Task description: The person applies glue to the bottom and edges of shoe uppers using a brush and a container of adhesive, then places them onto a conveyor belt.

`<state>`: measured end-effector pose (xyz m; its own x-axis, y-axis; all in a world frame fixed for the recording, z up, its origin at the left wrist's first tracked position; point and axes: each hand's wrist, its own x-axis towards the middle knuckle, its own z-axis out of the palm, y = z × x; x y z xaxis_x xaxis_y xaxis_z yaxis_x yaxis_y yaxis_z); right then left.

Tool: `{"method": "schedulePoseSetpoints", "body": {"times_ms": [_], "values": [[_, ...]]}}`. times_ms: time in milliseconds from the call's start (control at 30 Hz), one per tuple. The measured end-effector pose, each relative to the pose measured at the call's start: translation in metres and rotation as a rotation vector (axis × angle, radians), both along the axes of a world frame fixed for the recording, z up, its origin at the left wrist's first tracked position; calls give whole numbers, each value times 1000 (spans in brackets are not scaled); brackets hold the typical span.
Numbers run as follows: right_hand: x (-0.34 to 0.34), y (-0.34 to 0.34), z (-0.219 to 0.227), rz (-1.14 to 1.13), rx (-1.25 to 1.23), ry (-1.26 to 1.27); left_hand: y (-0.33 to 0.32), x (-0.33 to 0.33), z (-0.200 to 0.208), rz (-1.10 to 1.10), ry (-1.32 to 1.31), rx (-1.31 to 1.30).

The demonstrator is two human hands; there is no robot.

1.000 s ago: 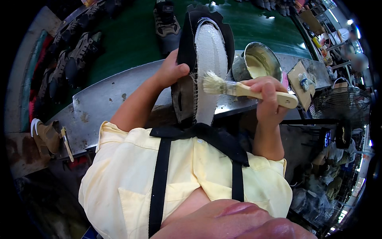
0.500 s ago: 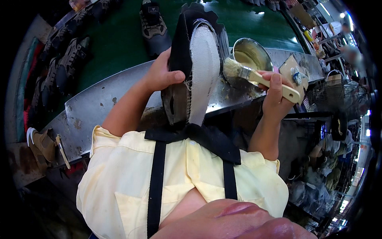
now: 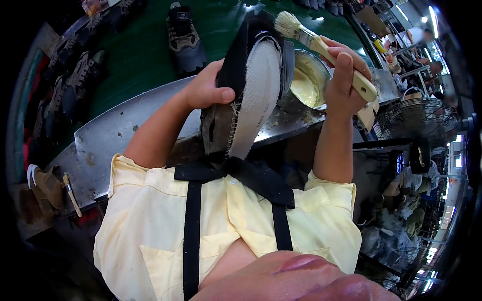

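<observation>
Metal bench [image 3: 111, 138], brush [image 3: 315, 43], shoe [image 3: 262, 75] partly hiding left fingers [image 3: 226, 95]

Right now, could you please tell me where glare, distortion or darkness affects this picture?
In the head view, the metal bench bows from fisheye distortion and glares beside the shoe; in the head view, a light at upper right is washed out, the rim black, the lower left very dark.

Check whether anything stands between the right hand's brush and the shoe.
Nothing visible stands between the brush and the shoe. The metal pot shows between the shoe and the right hand, but appears to sit lower, so likely isn't blocking.
</observation>
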<state>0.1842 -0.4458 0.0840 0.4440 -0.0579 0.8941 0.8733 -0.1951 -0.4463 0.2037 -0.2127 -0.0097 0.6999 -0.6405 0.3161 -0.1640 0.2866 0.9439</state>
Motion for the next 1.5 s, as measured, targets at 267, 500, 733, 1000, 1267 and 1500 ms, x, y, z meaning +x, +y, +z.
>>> {"method": "schedulePoseSetpoints", "body": {"times_ms": [267, 500, 733, 1000, 1267, 1500], "values": [[-46, -18, 9, -417, -190, 300, -11, -1, 4, -11, -2, 25], [-26, -15, 11, -242, -111, 194, -15, -3, 6, -53, 9, 31], [-35, -10, 29, -10, 75, 187, -10, -8, 10, -106, 37, -39], [-32, -8, 39, -352, -26, 248, -8, -7, 7, -100, 9, -54], [-15, -1, 41, 135, -236, 92, -8, -4, -3, -136, -2, -65], [-20, 5, 35, 166, -202, -46, 4, -3, 1, -194, 63, -66]]}}
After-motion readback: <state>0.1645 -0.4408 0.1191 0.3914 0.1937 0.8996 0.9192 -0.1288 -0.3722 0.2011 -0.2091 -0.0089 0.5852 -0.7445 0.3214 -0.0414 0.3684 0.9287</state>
